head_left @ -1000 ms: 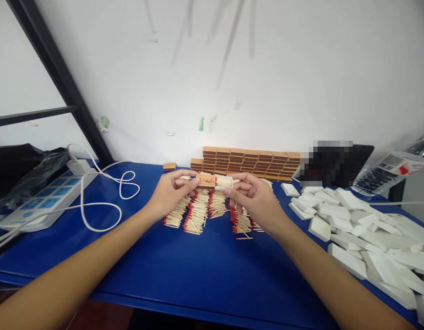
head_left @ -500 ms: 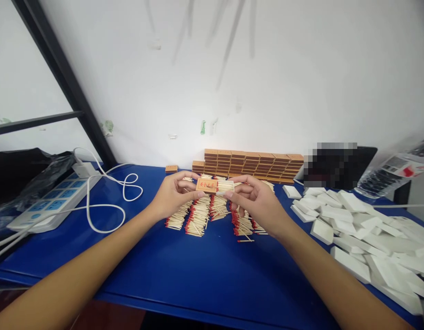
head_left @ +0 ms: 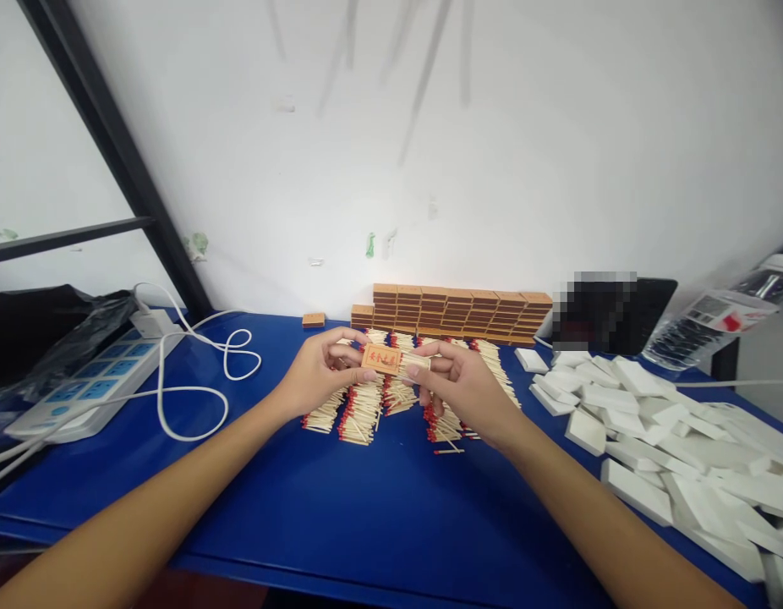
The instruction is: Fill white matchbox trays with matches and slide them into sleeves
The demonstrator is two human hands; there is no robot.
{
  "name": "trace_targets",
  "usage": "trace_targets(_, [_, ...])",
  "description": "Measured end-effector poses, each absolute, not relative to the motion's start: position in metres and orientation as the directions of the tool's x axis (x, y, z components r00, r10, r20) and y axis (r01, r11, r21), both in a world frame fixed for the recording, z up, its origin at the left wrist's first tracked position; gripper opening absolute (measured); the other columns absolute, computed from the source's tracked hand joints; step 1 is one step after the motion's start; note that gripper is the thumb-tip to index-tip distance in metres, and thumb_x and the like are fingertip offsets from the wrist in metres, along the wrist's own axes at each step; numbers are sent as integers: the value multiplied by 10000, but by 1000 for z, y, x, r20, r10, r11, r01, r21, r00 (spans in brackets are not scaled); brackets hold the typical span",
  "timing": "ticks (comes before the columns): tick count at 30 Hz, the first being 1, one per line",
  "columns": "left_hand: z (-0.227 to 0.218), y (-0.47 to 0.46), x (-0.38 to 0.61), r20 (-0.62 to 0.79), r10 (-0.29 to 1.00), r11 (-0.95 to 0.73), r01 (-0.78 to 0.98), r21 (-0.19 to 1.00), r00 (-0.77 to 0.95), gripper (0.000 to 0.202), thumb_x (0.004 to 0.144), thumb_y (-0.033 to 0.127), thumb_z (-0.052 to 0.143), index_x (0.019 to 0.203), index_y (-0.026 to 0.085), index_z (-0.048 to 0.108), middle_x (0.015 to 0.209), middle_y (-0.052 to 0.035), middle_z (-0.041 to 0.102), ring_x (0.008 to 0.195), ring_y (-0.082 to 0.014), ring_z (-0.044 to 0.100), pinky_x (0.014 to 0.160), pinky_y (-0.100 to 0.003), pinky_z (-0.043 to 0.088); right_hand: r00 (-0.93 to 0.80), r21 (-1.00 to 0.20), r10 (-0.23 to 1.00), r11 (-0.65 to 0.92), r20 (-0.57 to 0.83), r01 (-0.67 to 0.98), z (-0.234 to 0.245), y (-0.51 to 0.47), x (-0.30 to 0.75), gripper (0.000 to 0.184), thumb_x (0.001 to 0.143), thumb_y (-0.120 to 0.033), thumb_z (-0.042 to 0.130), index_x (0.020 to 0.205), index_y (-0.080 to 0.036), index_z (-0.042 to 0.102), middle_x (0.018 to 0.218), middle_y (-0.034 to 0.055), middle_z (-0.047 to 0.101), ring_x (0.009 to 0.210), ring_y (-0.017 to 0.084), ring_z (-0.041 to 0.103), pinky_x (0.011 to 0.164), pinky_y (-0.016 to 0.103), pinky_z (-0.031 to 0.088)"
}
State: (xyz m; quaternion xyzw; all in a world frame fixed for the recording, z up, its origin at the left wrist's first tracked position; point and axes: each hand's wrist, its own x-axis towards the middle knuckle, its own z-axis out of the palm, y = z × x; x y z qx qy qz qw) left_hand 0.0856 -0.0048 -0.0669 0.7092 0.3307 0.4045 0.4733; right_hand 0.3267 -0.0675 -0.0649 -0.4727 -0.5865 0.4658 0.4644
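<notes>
Both hands hold one partly open matchbox above rows of loose matches. My left hand [head_left: 319, 370] pinches the left end of its orange sleeve [head_left: 381, 359], whose printed red label faces me. Out of the sleeve's right end sticks the white inner tray [head_left: 423, 363], filled with pale matchsticks. My right hand [head_left: 471, 387] grips that tray between thumb and fingers, the thumb lying over its front. Beneath the hands, red-tipped matches [head_left: 358, 416] lie in several bundles on the blue table [head_left: 366, 516]; the hands hide part of them.
Closed matchboxes [head_left: 455, 311] are stacked along the wall, with a single matchbox [head_left: 314, 320] to their left. White empty-looking trays [head_left: 638, 414] are heaped at right, near a dark screen [head_left: 645, 313] and a plastic bottle [head_left: 702, 321]. A power strip [head_left: 90, 385] with white cables lies at left.
The matchbox has tilted so that its label faces me more. My right thumb has moved left over the tray, which still sticks out of the sleeve. The view has shifted slightly.
</notes>
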Motion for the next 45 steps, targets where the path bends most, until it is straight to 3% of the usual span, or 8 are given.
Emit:
trace_targets(8, [-67, -9, 89, 274, 847, -340, 68, 938, 456, 506, 697, 362, 934, 1074, 177, 651, 866, -58, 795, 759, -189, 728, 700, -305, 537, -113, -989, 987, 121, 111, 87, -60, -69, 321, 498, 835, -569, 789, 1109, -178, 647, 658, -26, 641, 527, 118, 568, 468, 242, 472])
trace_targets(11, [-66, -8, 89, 308, 889, -356, 88, 930, 340, 517, 684, 360, 939, 1079, 173, 664, 855, -55, 796, 726, -174, 711, 654, -282, 513, -22, -990, 990, 138, 138, -3, -61, -69, 319, 569, 857, -564, 774, 1248, -172, 646, 845, 41, 719, 710, 159, 671, 639, 298, 592])
trace_targets(15, [-68, -9, 92, 328, 920, -354, 93, 931, 215, 494, 694, 377, 928, 1069, 176, 675, 908, -74, 809, 741, -187, 730, 642, -287, 515, 23, -987, 993, 117, 115, -107, -65, -75, 309, 675, 914, -586, 705, 1436, -174, 591, 1106, 121, 736, 1003, 229, 712, 816, 364, 635])
trace_targets(23, [-74, -16, 95, 336, 914, -361, 74, 930, 226, 483, 653, 317, 949, 1025, 182, 671, 822, -43, 795, 699, -177, 720, 618, -272, 507, -197, -977, 970, 166, 138, 132, -70, -87, 298, 674, 997, -633, 538, 1537, -230, 553, 1071, 95, 739, 782, 181, 708, 823, 406, 624])
trace_targets(29, [-65, -16, 94, 375, 895, -413, 134, 901, 241, 461, 690, 356, 929, 1039, 182, 684, 858, -55, 793, 737, -186, 720, 630, -281, 506, -216, -892, 947, 300, 237, 339, -65, -94, 305, 663, 1041, -595, 468, 1599, -239, 454, 1229, 127, 699, 842, 199, 683, 736, 375, 608])
trace_targets(33, [-57, 3, 78, 488, 849, -526, 241, 816, 202, 424, 740, 389, 887, 1069, 178, 722, 1031, -91, 786, 931, -224, 727, 749, -313, 545, -146, -757, 903, 420, 404, 501, -58, -93, 309, 521, 1058, -514, 482, 1486, -228, 559, 1306, 147, 678, 914, 235, 681, 751, 390, 579])
trace_targets(37, [-56, 48, 43, 569, 822, -507, 476, 718, 18, 430, 773, 441, 846, 1093, 176, 735, 1066, -100, 776, 978, -245, 713, 824, -343, 557, -129, -618, 829, 500, 545, 607, -60, -85, 314, 320, 1059, -428, 500, 1230, -221, 675, 1147, 118, 705, 780, 204, 654, 747, 386, 549])
trace_targets(45, [-89, 108, 5, 403, 912, -255, 670, 697, -72, 452, 788, 453, 807, 1091, 121, 758, 1036, -147, 799, 967, -291, 736, 875, -376, 555, -141, -564, 819, 497, 557, 659, -73, -69, 322, 189, 1030, -330, 523, 995, -226, 677, 990, 75, 692, 727, 184, 624, 690, 345, 485])
